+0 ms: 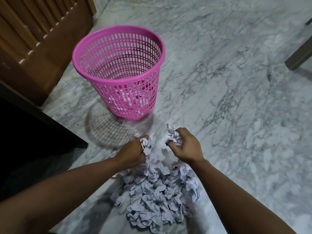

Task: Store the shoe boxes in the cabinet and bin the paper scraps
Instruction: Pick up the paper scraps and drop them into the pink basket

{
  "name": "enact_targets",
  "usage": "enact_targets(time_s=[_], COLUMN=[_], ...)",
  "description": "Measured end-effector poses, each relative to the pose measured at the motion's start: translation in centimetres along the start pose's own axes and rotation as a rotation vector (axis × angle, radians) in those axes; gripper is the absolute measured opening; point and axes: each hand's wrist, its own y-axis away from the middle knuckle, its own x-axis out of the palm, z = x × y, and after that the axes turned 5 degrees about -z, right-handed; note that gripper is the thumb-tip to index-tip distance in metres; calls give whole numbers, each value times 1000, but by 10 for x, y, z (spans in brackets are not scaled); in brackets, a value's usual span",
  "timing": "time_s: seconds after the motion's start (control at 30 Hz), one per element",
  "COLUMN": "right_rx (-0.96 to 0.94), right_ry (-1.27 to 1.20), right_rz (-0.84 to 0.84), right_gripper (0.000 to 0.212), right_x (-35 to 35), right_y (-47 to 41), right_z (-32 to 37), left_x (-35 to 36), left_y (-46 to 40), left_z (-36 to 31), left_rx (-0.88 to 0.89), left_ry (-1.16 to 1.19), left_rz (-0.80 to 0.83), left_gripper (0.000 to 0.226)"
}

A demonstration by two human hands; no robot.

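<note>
Binning the scraps was under way — the left hand [133,152] and right hand [184,146] each had fingers closed on crumpled paper, lifted just above the paper pile [158,195] on the marble floor [236,98]. The pink bin [121,71] stood near, ahead — next, a carry over its rim and release

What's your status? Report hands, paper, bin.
Left hand and right hand each shut on crumpled paper. Big paper pile on floor. Pink bin upright ahead, some paper inside. Path clear.
</note>
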Motion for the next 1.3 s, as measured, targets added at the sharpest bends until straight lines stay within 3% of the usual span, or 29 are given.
enact_targets(time_s=[0.07, 0.17, 0.23, 0.3, 0.47, 0.53, 0.63, 0.73, 0.8, 0.9, 1.0, 1.07, 1.17, 1.23, 1.3], right_rx=[35, 23, -29, -103, -290, -310, -302, -180, -161, -204, -213, -201, -121, -98, -127], right_ry=[-152, -404, -527, -597, -607, -550, -286, -84, -12, -13, -236, -464, -603, -516, -310], right_rz=[-75, -174, -235, -291, -377, -387, -263, 36, 191, 144, -160, -356, -497, -464, -281], right_gripper=[32, 24, 23, 19, 18, 23, 45, 81, 73, 36, 24, 19, 19, 20, 17], right_x=[-15, -45, -68, -92, -132, -133, -117, -100, -96, -95, -105, -114, -105, -80, -51], right_y=[-14, -45, -68, -93, -165, -194, -238, -265, -270, -269, -254, -231, -179, -132, -76], right_z=[13, 46, 76, 109, 191, 218, 238, 243, 242, 233, 216, 197, 151, 104, 55], left_x=[-16, -56, -94, -135, -242, -270, -292, -296, -292, -288, -274, -252, -195, -139, -85], left_y=[-6, -24, -37, -53, -99, -121, -145, -154, -154, -152, -140, -113, -59, -24, 11], left_z=[-14, -48, -75, -97, -131, -122, -94, -77, -76, -73, -72, -86, -94, -73, -37], left_rx=[45, 219, 281, 321, 325, 186, -90, -411, -480, -422, -195, 58, 358, 396, 296], left_ry=[107, 264, 359, 414, 339, 325, 117, -263, -437, -471, -350, -222, 4, 25, -71], left_rz=[-109, -310, -475, -631, -1075, -1136, -970, -398, -175, -238, -529, -651, -584, -486, -291], left_gripper=[41, 12, 23, 18, 11, 20, 34, 54, 46, 20, 27, 21, 16, 18, 47])
